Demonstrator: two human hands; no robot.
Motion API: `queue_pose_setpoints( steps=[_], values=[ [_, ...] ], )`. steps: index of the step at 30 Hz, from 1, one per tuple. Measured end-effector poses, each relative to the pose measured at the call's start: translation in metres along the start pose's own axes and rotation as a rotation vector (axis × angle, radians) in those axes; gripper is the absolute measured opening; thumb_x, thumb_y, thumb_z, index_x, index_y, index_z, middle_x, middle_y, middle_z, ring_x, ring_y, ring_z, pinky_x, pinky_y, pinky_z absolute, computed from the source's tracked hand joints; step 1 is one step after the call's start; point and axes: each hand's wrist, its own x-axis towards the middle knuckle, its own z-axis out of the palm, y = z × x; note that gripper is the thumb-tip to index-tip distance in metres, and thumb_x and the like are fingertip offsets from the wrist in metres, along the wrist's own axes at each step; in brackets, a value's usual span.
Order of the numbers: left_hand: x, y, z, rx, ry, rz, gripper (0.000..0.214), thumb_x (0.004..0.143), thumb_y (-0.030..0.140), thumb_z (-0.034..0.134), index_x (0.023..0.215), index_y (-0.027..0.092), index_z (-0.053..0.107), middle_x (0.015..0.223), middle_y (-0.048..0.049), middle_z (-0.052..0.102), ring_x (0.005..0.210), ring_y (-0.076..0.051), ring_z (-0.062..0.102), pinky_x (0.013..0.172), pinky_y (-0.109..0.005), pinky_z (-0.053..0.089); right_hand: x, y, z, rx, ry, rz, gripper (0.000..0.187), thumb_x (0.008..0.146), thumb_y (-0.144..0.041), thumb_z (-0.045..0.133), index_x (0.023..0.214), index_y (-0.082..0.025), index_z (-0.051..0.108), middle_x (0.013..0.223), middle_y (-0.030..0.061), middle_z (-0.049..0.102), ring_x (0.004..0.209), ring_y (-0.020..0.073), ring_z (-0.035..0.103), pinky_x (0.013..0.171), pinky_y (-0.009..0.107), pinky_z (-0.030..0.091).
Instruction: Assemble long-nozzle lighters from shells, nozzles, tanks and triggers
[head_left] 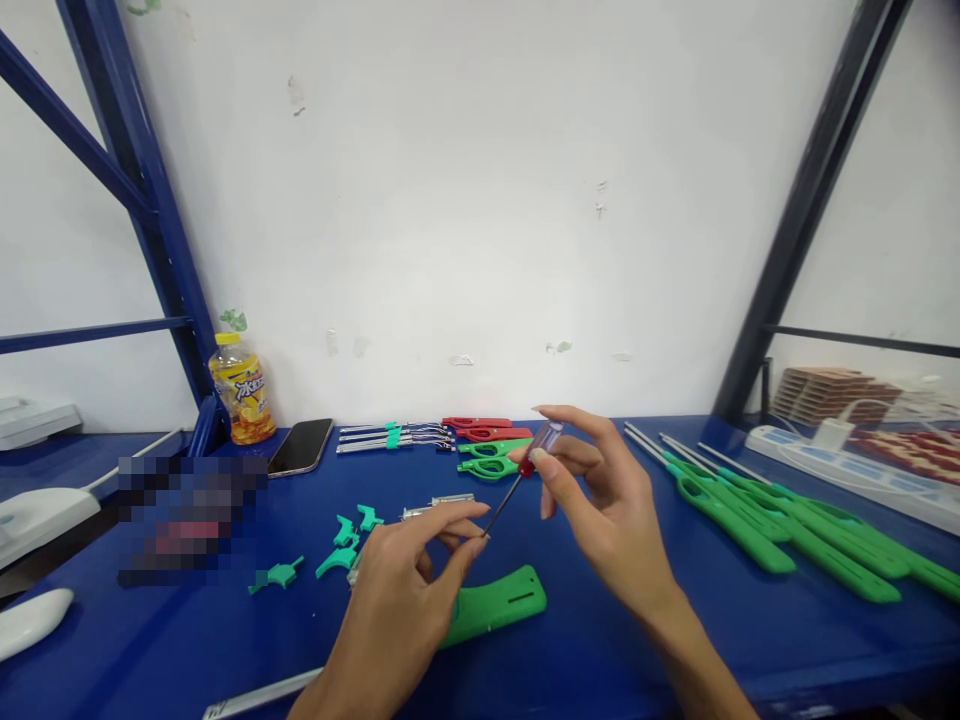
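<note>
A small screwdriver [501, 508] with a clear and red handle slants in the air above the table. My right hand [607, 510] grips its handle between thumb and fingers. At the shaft's lower end, my left hand [409, 585] pinches the tip; whether a small part is also in that pinch I cannot tell. Below lies a green long-nosed lighter [499, 607], partly hidden by my left hand, with its metal tube [262, 693] showing at lower left. Teal trigger pieces [337, 560] lie scattered left of my left hand, with clear parts [452, 499] behind it.
Several assembled green lighters [750, 525] lie at right. Red handle shells [491, 434], green handle shells [491, 458] and metal tubes [390, 440] are at the back. A phone [301, 447], drink bottle [242, 392] and white power strip [855, 470] stand or lie around the blue table [600, 650].
</note>
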Motion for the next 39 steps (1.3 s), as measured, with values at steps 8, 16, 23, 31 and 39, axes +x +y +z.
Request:
queue_pose_setpoints(
  steps=[8,16,23,31,39],
  values=[
    [-0.007,-0.001,0.015,-0.01,-0.034,-0.021,0.028,0.091,0.022,0.07,0.115,0.031,0.078,0.085,0.0061,0.08,0.056,-0.013,0.057,0.064,-0.026,0.051,0.003,-0.011,-0.016,-0.034,-0.176,0.02,0.016,0.106,-0.033,0.067,0.122,-0.035,0.065,0.095,-0.0058,0.076,0.064,0.0088,0.068,0.069,0.024,0.058],
    [-0.02,-0.009,0.038,-0.007,-0.168,0.019,0.035,0.092,0.009,0.066,0.118,0.032,0.072,0.099,0.0052,0.079,0.099,-0.021,0.074,0.092,-0.033,0.052,0.0,-0.036,-0.027,-0.216,-0.492,0.062,0.018,0.109,-0.025,0.059,0.117,-0.039,0.066,0.111,-0.0107,0.074,0.101,0.0099,0.07,0.092,0.022,0.051],
    [-0.02,-0.011,0.04,0.047,-0.266,-0.001,0.021,0.091,0.005,0.065,0.096,0.026,0.067,0.087,0.0055,0.078,0.081,-0.019,0.074,0.075,-0.029,0.049,0.003,-0.032,-0.02,-0.244,-0.618,0.167,0.018,0.11,-0.025,0.056,0.12,-0.038,0.064,0.105,-0.0098,0.077,0.094,0.0129,0.072,0.088,0.026,0.05],
    [-0.024,-0.014,0.039,0.094,-0.266,0.051,0.026,0.095,0.005,0.064,0.107,0.028,0.066,0.099,0.0052,0.077,0.094,-0.021,0.074,0.084,-0.031,0.051,0.001,-0.038,-0.024,-0.239,-0.597,0.159,0.015,0.111,-0.027,0.055,0.118,-0.038,0.063,0.099,-0.0118,0.075,0.09,0.0106,0.071,0.085,0.022,0.05],
    [-0.027,-0.018,0.053,0.17,-0.254,0.163,0.02,0.095,0.005,0.065,0.101,0.024,0.068,0.096,0.0017,0.079,0.089,-0.024,0.077,0.078,-0.033,0.054,-0.01,-0.048,-0.031,-0.505,-0.675,0.117,0.02,0.113,-0.027,0.05,0.124,-0.043,0.055,0.115,-0.0122,0.074,0.1,0.0159,0.068,0.087,0.029,0.044]
  ],
)
